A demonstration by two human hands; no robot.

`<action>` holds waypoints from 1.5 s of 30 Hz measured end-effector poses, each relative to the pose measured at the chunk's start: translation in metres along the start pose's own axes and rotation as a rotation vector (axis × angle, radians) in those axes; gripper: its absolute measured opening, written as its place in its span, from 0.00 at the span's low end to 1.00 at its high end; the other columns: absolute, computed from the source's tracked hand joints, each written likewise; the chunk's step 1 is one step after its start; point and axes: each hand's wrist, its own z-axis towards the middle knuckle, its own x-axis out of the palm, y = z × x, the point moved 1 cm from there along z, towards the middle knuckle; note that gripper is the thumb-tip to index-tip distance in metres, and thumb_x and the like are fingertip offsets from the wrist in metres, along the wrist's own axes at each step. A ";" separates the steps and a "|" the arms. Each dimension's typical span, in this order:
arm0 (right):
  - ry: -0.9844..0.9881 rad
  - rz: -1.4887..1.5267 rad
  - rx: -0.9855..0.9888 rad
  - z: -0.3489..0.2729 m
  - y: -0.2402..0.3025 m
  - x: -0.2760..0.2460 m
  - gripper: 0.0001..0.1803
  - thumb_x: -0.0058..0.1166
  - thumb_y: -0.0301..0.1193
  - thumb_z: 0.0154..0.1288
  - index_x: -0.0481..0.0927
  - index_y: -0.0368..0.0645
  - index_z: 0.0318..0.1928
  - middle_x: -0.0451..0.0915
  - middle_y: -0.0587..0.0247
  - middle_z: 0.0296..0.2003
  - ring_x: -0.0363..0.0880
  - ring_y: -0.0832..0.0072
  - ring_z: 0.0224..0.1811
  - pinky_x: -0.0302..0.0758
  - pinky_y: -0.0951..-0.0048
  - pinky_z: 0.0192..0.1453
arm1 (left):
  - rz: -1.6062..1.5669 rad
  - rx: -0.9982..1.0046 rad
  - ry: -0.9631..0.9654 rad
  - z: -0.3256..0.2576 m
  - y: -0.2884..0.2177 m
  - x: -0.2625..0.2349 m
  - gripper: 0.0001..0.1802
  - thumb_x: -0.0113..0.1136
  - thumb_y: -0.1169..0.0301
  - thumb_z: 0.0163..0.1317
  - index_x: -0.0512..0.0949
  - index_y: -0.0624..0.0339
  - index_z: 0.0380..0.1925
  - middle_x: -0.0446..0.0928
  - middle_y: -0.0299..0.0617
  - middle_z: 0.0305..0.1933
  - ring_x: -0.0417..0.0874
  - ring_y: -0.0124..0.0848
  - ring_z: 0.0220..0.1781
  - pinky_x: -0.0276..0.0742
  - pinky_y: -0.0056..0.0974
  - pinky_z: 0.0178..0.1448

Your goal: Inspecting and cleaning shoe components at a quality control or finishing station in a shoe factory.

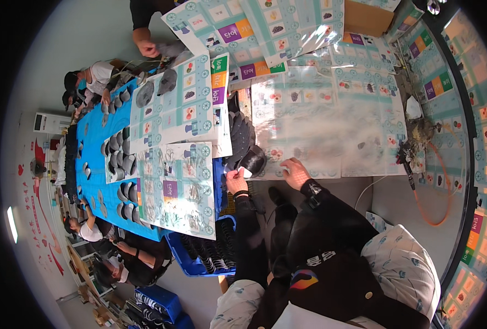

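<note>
Left hand (pixel 236 182) is pinching a white scrap (pixel 247 172) beside a black piece (pixel 254 160); right hand (pixel 295 174), half-open, seemingly empty, should next be steadying the piece.

Two hands, the left hand (pixel 236 181) and the right hand (pixel 296 174), and one fanned stack (pixel 240 131) of dark pieces.
Far left, two loose pieces (pixel 145 95); right, one orange hose (pixel 416 198) and one black nozzle (pixel 404 158); far, one cardboard box (pixel 367 21); near left, at least two blue crates (pixel 179 259).
</note>
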 end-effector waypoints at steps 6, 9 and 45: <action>-0.132 -0.137 -0.281 -0.066 0.022 -0.086 0.24 0.63 0.28 0.59 0.76 0.41 0.57 0.75 0.50 0.58 0.73 0.49 0.62 0.74 0.56 0.65 | -0.021 0.212 0.222 -0.063 -0.116 -0.044 0.12 0.69 0.75 0.64 0.74 0.60 0.40 0.75 0.36 0.29 0.74 0.26 0.30 0.75 0.34 0.38; -0.184 -0.174 -0.451 -0.079 0.053 -0.102 0.26 0.65 0.31 0.58 0.76 0.41 0.57 0.75 0.48 0.61 0.74 0.48 0.62 0.74 0.55 0.65 | -0.001 0.317 0.513 -0.098 -0.180 -0.061 0.11 0.70 0.72 0.64 0.75 0.58 0.41 0.75 0.35 0.30 0.73 0.25 0.29 0.74 0.33 0.37; -0.181 -0.725 0.489 -0.205 -0.324 -0.416 0.40 0.73 0.33 0.55 0.65 0.44 0.65 0.67 0.49 0.61 0.75 0.48 0.62 0.82 0.55 0.54 | 0.345 0.324 0.969 -0.285 -0.291 0.323 0.23 0.64 0.56 0.57 0.83 0.65 0.43 0.85 0.61 0.41 0.84 0.61 0.48 0.80 0.57 0.53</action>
